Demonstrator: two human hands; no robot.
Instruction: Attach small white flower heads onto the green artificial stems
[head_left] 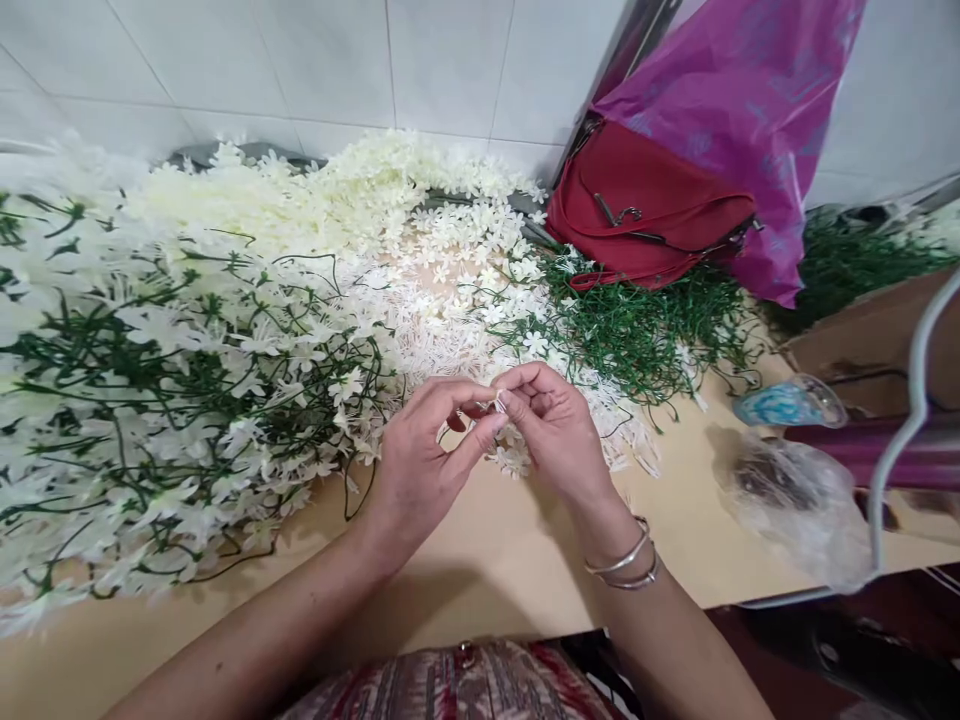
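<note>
In the middle of the head view my left hand [420, 450] and my right hand [559, 430] meet fingertip to fingertip. Both are closed in a pinch on a small white flower piece [498, 403], mostly covered by the fingers. Just beyond them spreads a heap of thin white stamen-like strands [442, 340] with loose white blossoms [469, 235]. Artificial flowers with green stems [247, 370] are piled to the left of my left hand. Past my right hand lies a tangle of green plastic stems [637, 325].
A red bag [652, 205] and a purple plastic bag [750, 120] stand against the tiled wall [322, 60]. On the right are a blue-patterned cup [787, 402], a clear plastic bag [799, 500], a cardboard box [862, 325] and a curved grey tube [900, 440].
</note>
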